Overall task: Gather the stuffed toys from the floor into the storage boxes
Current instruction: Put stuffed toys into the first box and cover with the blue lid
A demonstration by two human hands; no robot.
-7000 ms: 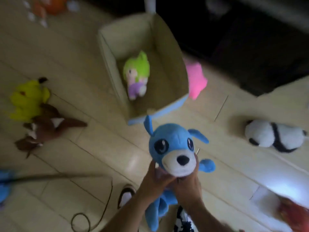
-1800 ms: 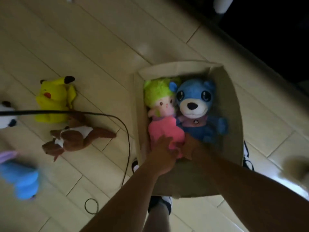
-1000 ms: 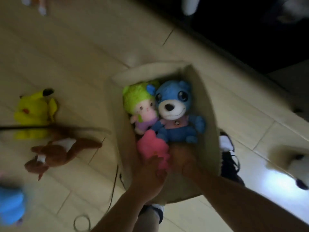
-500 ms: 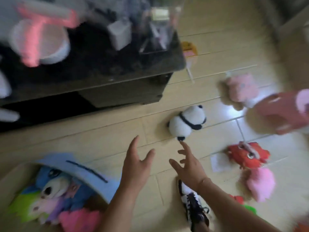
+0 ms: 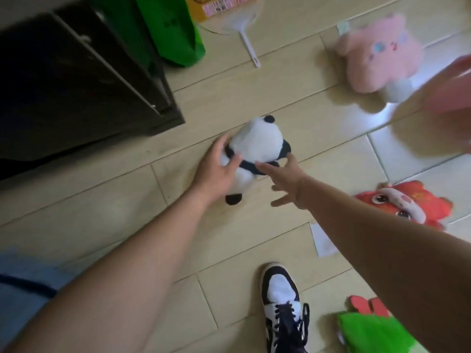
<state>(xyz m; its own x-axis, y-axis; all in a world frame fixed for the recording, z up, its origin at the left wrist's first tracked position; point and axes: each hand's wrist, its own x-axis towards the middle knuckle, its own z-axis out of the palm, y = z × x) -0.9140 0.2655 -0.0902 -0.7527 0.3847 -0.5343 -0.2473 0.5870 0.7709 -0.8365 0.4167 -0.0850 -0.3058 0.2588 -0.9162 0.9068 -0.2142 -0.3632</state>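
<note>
Left hand [image 5: 215, 171] and right hand [image 5: 285, 180] touching panda toy [image 5: 254, 143]; no container contents visible.

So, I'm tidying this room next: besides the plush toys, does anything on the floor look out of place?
Yes. A white hand fan lies flat on the floor beside the green bag, and a loose scrap of paper lies near the person's shoe. Neither looks damaged, and nothing looks spilled.

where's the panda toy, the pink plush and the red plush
panda toy [image 5: 256, 141], head view, on its white back
pink plush [image 5: 377, 53], head view, on its face
red plush [image 5: 397, 203], head view, on its face near the eyes
</note>
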